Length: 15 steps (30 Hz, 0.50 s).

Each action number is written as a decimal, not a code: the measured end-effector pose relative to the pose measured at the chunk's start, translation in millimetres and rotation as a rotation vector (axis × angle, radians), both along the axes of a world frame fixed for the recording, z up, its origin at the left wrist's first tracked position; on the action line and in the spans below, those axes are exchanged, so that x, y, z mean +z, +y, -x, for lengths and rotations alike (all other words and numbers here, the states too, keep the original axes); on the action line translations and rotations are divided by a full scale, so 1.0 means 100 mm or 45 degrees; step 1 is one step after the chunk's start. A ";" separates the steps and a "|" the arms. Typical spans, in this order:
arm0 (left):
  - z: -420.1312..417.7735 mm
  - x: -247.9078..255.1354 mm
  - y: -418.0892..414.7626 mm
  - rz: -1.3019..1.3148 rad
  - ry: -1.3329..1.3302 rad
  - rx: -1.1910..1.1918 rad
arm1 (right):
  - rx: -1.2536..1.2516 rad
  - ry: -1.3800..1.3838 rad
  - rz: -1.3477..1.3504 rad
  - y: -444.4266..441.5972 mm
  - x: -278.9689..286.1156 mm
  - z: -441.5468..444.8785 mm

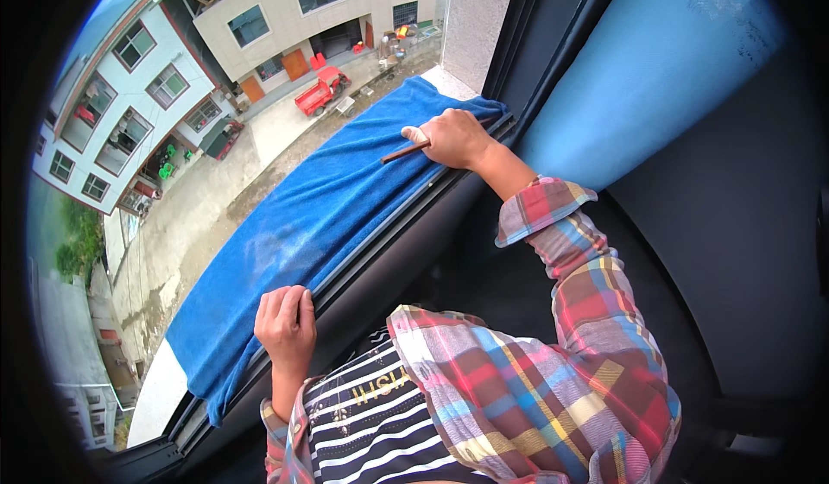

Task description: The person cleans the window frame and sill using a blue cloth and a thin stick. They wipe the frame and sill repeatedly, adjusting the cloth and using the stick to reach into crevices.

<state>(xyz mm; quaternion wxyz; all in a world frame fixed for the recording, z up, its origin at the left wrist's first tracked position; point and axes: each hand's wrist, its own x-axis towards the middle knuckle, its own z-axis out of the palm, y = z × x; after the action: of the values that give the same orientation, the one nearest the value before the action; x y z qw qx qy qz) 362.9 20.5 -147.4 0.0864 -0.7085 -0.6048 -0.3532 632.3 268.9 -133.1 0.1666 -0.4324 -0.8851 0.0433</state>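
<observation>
A blue towel (259, 225) lies spread along the outer sill of a window, its near edge lapping over the dark window frame (382, 234). My right hand (456, 139) is closed around a thin brown stick (407, 152), which points down and left above the towel's upper part. Lower left, my left hand (286, 325) is curled at the towel's near edge by the frame. Whether its fingers pinch the cloth cannot be told. A pale wet-looking or dusty patch shows on the towel between the two hands.
A light blue curtain or cloth (641, 76) hangs at the upper right beside the window's side frame. Pale stone sill (158, 396) shows past the towel's lower end. Beyond the sill is a drop to a street with a red cargo vehicle (322, 91) and buildings.
</observation>
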 end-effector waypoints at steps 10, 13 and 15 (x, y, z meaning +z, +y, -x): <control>-0.07 0.04 0.05 -0.056 -0.048 0.008 | -0.103 0.581 0.098 -0.29 0.41 0.29; -0.05 0.03 -0.02 -0.058 -0.012 0.074 | 0.258 0.679 0.109 -0.79 0.36 0.81; -0.02 0.01 -0.05 -0.042 0.014 0.112 | 0.429 0.750 0.113 -1.10 0.30 1.14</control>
<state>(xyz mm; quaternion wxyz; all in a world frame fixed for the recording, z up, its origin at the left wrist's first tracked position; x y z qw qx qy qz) 365.4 15.3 -146.5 0.1167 -0.6817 -0.6290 -0.3549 518.4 158.7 -103.0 0.3865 -0.2558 -0.8553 0.2317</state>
